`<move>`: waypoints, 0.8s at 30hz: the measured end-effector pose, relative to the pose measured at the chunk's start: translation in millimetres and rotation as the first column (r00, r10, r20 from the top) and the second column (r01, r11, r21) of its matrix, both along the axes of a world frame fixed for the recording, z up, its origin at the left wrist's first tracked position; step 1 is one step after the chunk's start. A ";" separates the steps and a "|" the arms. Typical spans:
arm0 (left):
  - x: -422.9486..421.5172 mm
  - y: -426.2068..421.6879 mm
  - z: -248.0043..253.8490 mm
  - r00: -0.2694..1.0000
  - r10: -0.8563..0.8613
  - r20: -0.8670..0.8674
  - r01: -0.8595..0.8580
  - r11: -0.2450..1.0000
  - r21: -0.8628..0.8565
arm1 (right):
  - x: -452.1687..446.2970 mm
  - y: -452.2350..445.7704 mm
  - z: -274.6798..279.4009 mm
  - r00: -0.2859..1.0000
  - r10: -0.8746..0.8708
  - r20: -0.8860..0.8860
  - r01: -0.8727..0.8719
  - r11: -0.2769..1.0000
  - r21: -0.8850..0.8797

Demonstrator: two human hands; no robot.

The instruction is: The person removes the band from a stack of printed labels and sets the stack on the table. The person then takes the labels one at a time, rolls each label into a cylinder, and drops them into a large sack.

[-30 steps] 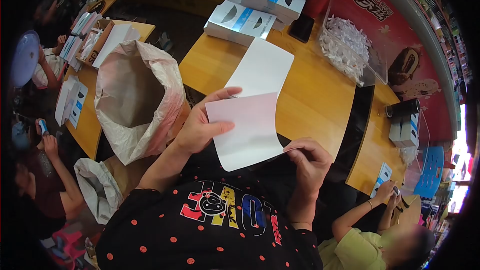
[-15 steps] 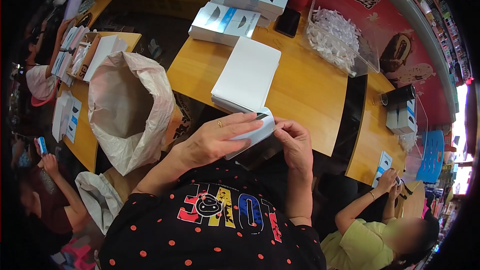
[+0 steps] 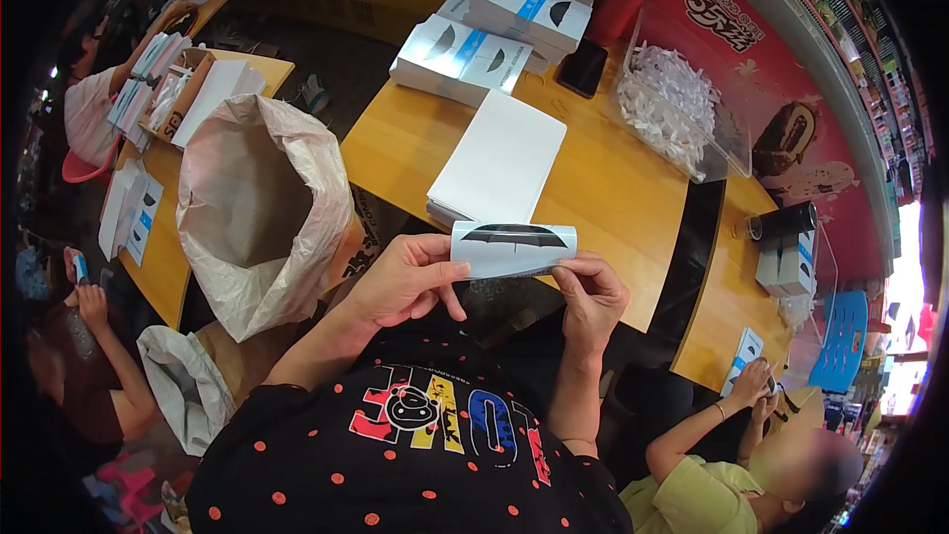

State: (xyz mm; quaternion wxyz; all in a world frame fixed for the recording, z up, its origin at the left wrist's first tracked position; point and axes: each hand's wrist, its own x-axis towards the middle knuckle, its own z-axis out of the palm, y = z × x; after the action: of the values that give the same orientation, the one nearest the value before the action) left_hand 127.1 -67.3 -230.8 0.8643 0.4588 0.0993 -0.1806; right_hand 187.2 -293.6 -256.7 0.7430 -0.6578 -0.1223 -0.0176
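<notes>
A glossy pale-blue printed sheet (image 3: 514,249) with a black umbrella on it is curved over between my two hands, in front of my shirt. My left hand (image 3: 410,282) pinches its left end between thumb and fingers, the lower fingers loosely bent. At the right end, the thumb and fingertips of my right hand (image 3: 593,302) are closed on the lower corner. Just beyond the sheet lies a stack of blank white sheets (image 3: 499,160) on the wooden table (image 3: 618,237).
Banded stacks of umbrella-printed sheets (image 3: 460,59), a dark phone (image 3: 581,69), a red tumbler (image 3: 625,5) and a clear bin of paper strips (image 3: 672,104) stand farther back. An open white sack (image 3: 262,218) is at the left. A person in yellow-green (image 3: 702,494) works at the right.
My left hand has shifted from lying across the sheet to gripping its left end. The sheet has turned so the umbrella print faces me, and my right hand stays at the right end.
</notes>
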 end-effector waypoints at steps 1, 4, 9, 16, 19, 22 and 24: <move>0.4 1.8 -1.7 1.000 0.000 0.000 0.000 1.000 -0.002 | -0.9 0.9 0.4 1.000 -0.007 -0.021 0.007 1.000 0.020; 4.0 3.7 -13.2 0.998 -0.066 -0.013 0.065 0.998 -0.020 | -4.1 1.7 0.0 0.997 -0.025 -0.074 0.029 0.998 0.061; 6.4 -4.6 -15.3 0.994 0.088 -0.071 -0.098 0.982 -0.161 | -5.1 1.0 -6.4 0.987 -0.013 -0.159 0.031 0.993 0.112; 1.1 -17.4 -22.2 0.982 0.140 0.129 -0.165 0.964 0.206 | -2.1 3.1 -15.8 0.958 0.054 -0.281 0.015 0.971 0.239; 0.7 -16.3 -25.3 0.978 0.169 0.119 -0.193 0.953 0.232 | -1.5 4.2 -18.3 0.950 0.072 -0.303 0.006 0.969 0.248; -0.2 -17.5 -30.4 0.972 0.203 0.117 -0.224 0.953 0.206 | -0.9 4.2 -24.3 0.945 0.082 -0.317 0.001 0.967 0.255; 0.0 -16.3 -33.3 0.971 0.209 0.117 -0.229 0.954 0.193 | 0.0 5.5 -25.4 0.941 0.085 -0.327 0.001 0.967 0.255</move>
State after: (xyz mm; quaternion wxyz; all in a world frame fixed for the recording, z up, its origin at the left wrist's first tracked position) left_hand 127.1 -83.6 -264.1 0.8309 0.5396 0.1261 -0.0504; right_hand 187.2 -288.1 -282.0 0.8304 -0.5490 -0.0050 0.0951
